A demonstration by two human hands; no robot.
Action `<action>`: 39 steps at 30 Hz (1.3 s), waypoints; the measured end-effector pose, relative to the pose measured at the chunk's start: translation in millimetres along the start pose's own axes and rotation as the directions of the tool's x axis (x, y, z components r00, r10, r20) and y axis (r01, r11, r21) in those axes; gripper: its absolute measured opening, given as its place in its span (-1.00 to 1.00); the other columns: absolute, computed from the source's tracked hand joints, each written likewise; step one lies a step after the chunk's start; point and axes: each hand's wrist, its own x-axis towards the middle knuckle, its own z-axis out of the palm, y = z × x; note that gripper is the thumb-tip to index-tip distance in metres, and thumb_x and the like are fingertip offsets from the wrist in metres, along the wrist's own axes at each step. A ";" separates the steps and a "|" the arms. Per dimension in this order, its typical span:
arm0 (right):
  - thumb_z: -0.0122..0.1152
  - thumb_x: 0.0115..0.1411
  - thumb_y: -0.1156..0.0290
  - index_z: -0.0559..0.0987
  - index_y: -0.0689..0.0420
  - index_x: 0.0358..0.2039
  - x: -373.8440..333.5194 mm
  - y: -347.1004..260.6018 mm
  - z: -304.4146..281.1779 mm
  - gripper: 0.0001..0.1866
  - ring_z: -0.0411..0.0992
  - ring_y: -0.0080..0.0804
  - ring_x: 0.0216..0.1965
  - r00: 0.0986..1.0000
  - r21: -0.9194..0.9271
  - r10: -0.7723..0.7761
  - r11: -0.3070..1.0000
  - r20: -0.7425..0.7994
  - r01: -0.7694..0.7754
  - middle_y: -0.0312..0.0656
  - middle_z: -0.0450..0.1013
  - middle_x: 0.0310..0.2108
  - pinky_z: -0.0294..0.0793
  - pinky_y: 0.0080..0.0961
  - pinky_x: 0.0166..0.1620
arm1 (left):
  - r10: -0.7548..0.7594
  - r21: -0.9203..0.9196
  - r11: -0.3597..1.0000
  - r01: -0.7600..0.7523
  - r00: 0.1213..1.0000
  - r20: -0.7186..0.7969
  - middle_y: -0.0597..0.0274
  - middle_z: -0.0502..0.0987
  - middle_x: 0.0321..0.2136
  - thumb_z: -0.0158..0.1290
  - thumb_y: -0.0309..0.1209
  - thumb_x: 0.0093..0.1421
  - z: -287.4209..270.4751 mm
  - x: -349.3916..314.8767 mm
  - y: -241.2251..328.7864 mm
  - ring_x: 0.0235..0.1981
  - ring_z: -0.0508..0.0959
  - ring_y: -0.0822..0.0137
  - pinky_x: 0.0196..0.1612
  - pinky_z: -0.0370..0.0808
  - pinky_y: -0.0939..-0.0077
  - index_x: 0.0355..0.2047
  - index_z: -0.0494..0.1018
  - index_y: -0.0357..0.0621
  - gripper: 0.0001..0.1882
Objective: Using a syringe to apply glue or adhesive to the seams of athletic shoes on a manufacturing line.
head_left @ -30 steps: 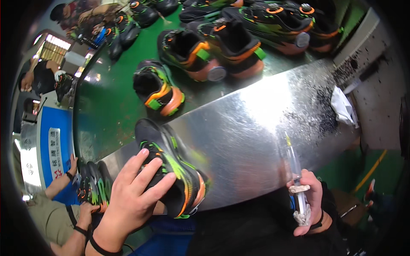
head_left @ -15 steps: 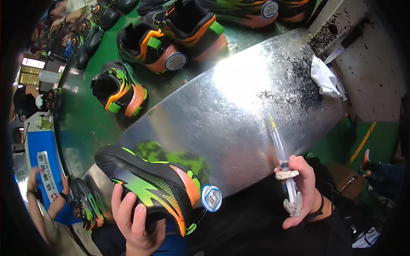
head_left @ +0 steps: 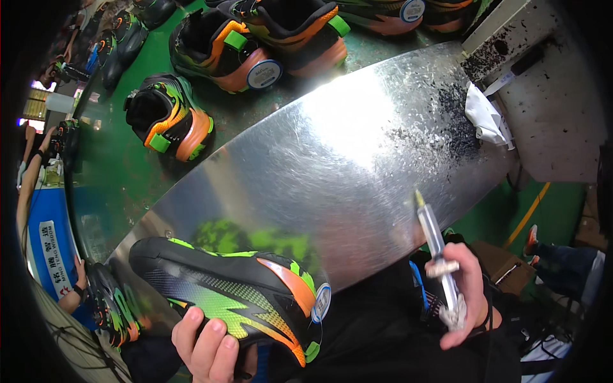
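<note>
A black sneaker (head_left: 220,290) with green, yellow and orange panels lies tilted on its side in my left hand (head_left: 207,348), whose fingers press against its side near the sole. From its heel hangs a round white-and-blue tag (head_left: 321,302). My right hand (head_left: 472,284) grips a clear syringe (head_left: 434,233) by its barrel and plunger; whitish wrapping covers the finger flange and plunger end. Its yellowish tip points up and away, over the metal sheet (head_left: 287,179), apart from the sneaker. The palm side of my left hand is hidden.
Beyond the sheet stand several matching sneakers, one (head_left: 169,118) apart from a larger group (head_left: 255,45). At the far right, a crumpled white paper (head_left: 484,116) and a black-handled tool (head_left: 527,60) lie near dark residue. Another person's hand (head_left: 80,274) shows at the left.
The sneaker in my left hand has moved slightly down and turned, its tag now more edge-on. My right hand has shifted right and down with the syringe. The view has shifted slightly.
</note>
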 end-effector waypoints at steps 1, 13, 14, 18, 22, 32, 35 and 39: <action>0.49 -0.43 -0.18 0.18 0.28 0.10 6.1 -2.9 2.5 0.18 0.33 -0.31 -0.20 0.996 0.070 -0.081 0.994 0.035 0.078 -0.09 0.35 -0.22 0.25 -0.47 -0.18 | -0.007 -0.035 0.999 0.008 1.000 0.020 0.00 0.47 -0.36 0.19 -0.46 -0.02 -1.0 4.5 -0.4 -0.27 0.51 0.06 -0.15 0.46 0.15 -0.20 0.27 -0.24 -0.59; 0.21 -0.28 -0.42 0.31 0.26 0.00 47.5 -24.0 40.7 0.05 0.37 -0.26 -0.31 0.891 0.679 -0.270 0.732 0.365 -0.057 -0.20 0.44 -0.34 0.25 -0.36 -0.28 | 0.034 -0.098 0.994 -0.043 0.995 -0.093 -0.02 0.43 -0.24 0.10 -0.58 0.01 10.8 -20.3 -7.8 -0.20 0.46 -0.12 -0.15 0.49 0.08 -0.16 0.29 -0.23 -0.64; 0.20 -0.28 -0.42 0.31 0.26 0.00 49.9 -23.6 41.9 0.06 0.37 -0.27 -0.31 0.883 0.671 -0.282 0.740 0.375 -0.049 -0.20 0.44 -0.34 0.25 -0.36 -0.28 | 0.044 -0.101 0.993 -0.055 0.993 -0.109 -0.02 0.41 -0.20 0.10 -0.55 0.03 12.3 -23.7 -9.2 -0.17 0.44 -0.15 -0.15 0.48 0.08 -0.13 0.28 -0.21 -0.63; 0.19 -0.27 -0.43 0.31 0.26 0.00 55.5 -24.1 45.9 0.06 0.37 -0.28 -0.31 0.871 0.655 -0.297 0.755 0.392 -0.037 -0.20 0.45 -0.33 0.25 -0.36 -0.28 | 0.051 -0.111 0.992 -0.062 0.994 -0.093 -0.04 0.41 -0.19 0.08 -0.47 0.07 10.5 -29.5 -10.7 -0.14 0.41 -0.18 -0.14 0.46 0.04 -0.11 0.28 -0.21 -0.64; 0.19 -0.27 -0.43 0.30 0.26 0.01 59.3 -23.1 49.5 0.07 0.36 -0.28 -0.32 0.867 0.652 -0.303 0.757 0.395 -0.033 -0.19 0.45 -0.32 0.25 -0.36 -0.28 | 0.055 -0.136 0.989 -0.062 0.997 -0.057 -0.04 0.39 -0.15 0.04 -0.40 0.11 8.2 -33.4 -11.8 -0.13 0.40 -0.22 -0.15 0.44 0.00 -0.10 0.29 -0.23 -0.64; 0.20 -0.31 -0.46 0.29 0.28 0.02 60.7 -18.7 53.2 0.11 0.35 -0.24 -0.33 0.867 0.658 -0.237 0.742 0.438 -0.129 -0.14 0.43 -0.29 0.28 -0.33 -0.24 | 0.050 -0.119 0.991 -0.058 0.996 -0.073 0.01 0.36 -0.10 0.05 -0.44 0.11 9.8 -34.2 -9.1 -0.11 0.40 -0.16 -0.14 0.45 0.06 -0.10 0.30 -0.19 -0.66; 0.19 -0.30 -0.47 0.29 0.28 0.01 61.6 -19.3 52.1 0.11 0.35 -0.23 -0.33 0.870 0.665 -0.241 0.736 0.431 -0.126 -0.13 0.43 -0.29 0.28 -0.34 -0.23 | 0.052 -0.115 0.992 -0.060 0.996 -0.073 0.02 0.36 -0.10 0.05 -0.44 0.11 9.9 -34.2 -8.4 -0.11 0.40 -0.16 -0.13 0.45 0.07 -0.10 0.30 -0.19 -0.67; 0.16 -0.26 -0.46 0.33 0.28 -0.02 62.0 -21.2 49.0 0.07 0.33 -0.26 -0.34 0.874 0.647 -0.229 0.753 0.428 -0.119 -0.13 0.42 -0.30 0.26 -0.36 -0.25 | 0.046 -0.110 0.993 -0.053 0.997 -0.068 0.01 0.35 -0.11 0.04 -0.42 0.12 9.8 -34.7 -8.7 -0.12 0.40 -0.16 -0.14 0.45 0.07 -0.10 0.29 -0.20 -0.66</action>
